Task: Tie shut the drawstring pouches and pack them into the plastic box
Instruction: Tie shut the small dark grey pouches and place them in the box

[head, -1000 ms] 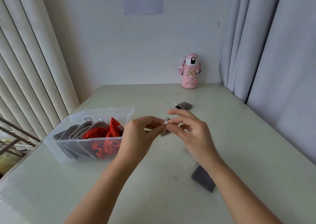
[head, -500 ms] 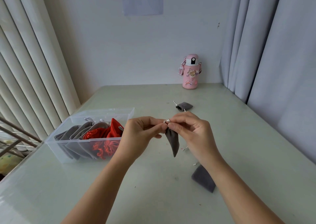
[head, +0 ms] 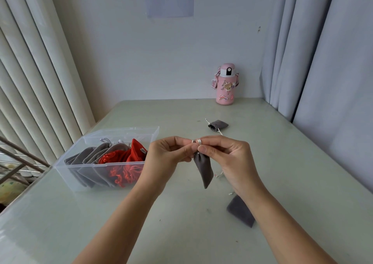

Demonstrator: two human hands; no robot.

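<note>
Left hand (head: 165, 156) and right hand (head: 230, 158) meet just right of the plastic box (head: 121, 131), each pinching the silvery cord (head: 198, 141) at the neck of a grey pouch (head: 203, 169). Bare worktop (head: 181, 233) lies open on the box's near side. A second ago the pouch sat bunched between the fingers; now it hangs down.

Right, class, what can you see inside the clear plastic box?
Inside the plastic box: grey pouches upright in a row, then red pouches at its right end. The left hand, pinching the held grey pouch, covers that corner, so the count is unclear.
</note>
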